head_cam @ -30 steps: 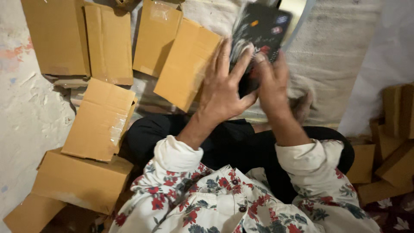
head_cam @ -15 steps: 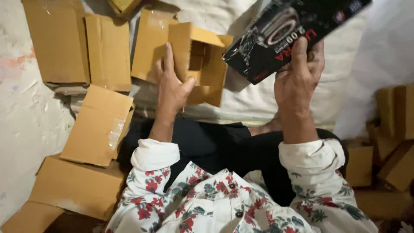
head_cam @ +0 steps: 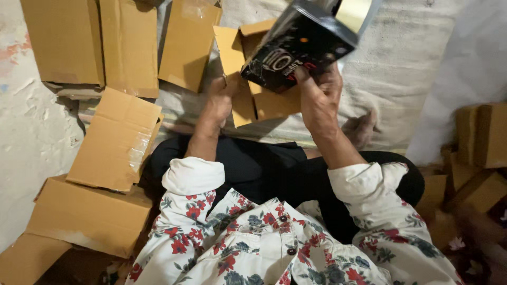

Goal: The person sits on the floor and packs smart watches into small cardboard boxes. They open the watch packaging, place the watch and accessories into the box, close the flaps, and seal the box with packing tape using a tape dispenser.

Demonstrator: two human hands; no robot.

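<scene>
My right hand (head_cam: 319, 95) grips a black printed product box (head_cam: 303, 45) from below and holds it tilted, raised over my lap. My left hand (head_cam: 221, 100) holds an open brown cardboard carton (head_cam: 248, 74) by its left wall, its flaps spread and its mouth turned toward me. The black box hangs just above and in front of the carton's opening and hides part of it. I sit cross-legged in dark trousers and a floral shirt with white cuffs.
Several flat and folded brown cartons (head_cam: 113, 140) lie on the floor to my left and ahead (head_cam: 187, 42). More small cartons (head_cam: 483, 137) pile up at the right. A pale woven mat (head_cam: 412, 58) covers the ground ahead.
The carton has been opened up and pulled nearer in my left hand. My right hand has lifted the black box higher and tilted it above the carton's mouth.
</scene>
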